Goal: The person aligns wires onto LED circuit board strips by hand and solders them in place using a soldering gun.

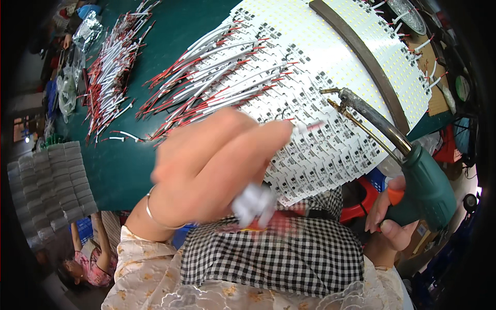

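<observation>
My left hand, smeared by motion, is closed over the near part of the circuit-board sheet. A bunch of white-sleeved wires pokes out below its palm, and one blurred wire sticks out at its fingertips. In my right hand is a green soldering gun with an orange trigger. Its metal tip and thin feed tube hang over the right side of the white boards. Rows of white-and-red wires lie across the boards' left side.
A dark curved bar rests across the boards. On the green table, a heap of wires lies at left, and stacked greyish packs sit at the near left edge. Another person is beyond them. A metal dish stands far right.
</observation>
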Demonstrator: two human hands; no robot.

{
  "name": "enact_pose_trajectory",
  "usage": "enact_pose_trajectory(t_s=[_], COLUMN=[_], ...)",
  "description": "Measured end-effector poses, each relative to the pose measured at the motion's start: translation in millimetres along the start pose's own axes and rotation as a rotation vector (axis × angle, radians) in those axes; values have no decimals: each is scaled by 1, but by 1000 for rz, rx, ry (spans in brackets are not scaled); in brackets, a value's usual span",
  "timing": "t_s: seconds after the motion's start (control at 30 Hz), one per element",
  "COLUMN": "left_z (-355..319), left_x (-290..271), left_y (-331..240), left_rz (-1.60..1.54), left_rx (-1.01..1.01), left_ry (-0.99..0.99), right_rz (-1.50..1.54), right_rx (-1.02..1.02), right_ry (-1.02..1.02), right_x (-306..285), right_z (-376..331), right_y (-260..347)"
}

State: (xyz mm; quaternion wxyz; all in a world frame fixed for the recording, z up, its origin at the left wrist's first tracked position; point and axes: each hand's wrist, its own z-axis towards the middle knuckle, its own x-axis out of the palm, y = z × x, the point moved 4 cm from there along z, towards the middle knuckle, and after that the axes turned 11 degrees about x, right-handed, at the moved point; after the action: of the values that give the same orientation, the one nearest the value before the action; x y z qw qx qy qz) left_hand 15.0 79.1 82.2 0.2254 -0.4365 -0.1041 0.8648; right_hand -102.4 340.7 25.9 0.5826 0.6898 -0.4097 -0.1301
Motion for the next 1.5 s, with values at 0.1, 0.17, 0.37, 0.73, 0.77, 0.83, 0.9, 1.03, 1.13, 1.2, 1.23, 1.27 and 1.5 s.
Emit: enact_pose_trajectory(t_s=[0.1, 0.17, 0.37, 0.73, 0.77, 0.83, 0.9, 1.03, 1.13, 1.2, 1.23, 1.27, 1.5], left_z=[-13, -21, -27, -24, -25, -28, -28, -27, -26, -25, -24, -25, -25], left_x=[31, 43, 50, 52, 53, 56, 57, 59, 60, 60, 61, 61, 59], left_y=[25, 35, 40, 32, 32, 35, 35, 37, 37, 36, 35, 35, 35], left_rz=[29, 32, 11, 88, 90, 51, 41, 2, 7, 13, 21, 21, 26], left_rx=[-23, -27, 3, 104, 104, 109, 98, 66, 59, 56, 53, 53, 47], left_ry=[86, 105, -7, 13, 14, -15, -7, 0, 9, 14, 19, 19, 15], right_rz=[5, 64, 9, -2, -10, -18, -35, -87, -146, -108, -108, -116, -123], right_rx=[9, 22, 45, 72, 59, 46, 45, 36, 36, 71, 72, 57, 33], right_ry=[-19, -70, -28, -58, -49, -39, -43, -25, -34, -96, -98, -117, -53], right_x=[2, 4, 0, 1, 1, 2, 4, 3, 2, 6, 7, 7, 11], right_z=[0, -1, -1, -1, 1, 2, 3, 4, 4, 5, 5, 5, 7], right_y=[-1, 0, 0, 0, 0, 2, 3, 2, 0, -2, -2, -1, -5])
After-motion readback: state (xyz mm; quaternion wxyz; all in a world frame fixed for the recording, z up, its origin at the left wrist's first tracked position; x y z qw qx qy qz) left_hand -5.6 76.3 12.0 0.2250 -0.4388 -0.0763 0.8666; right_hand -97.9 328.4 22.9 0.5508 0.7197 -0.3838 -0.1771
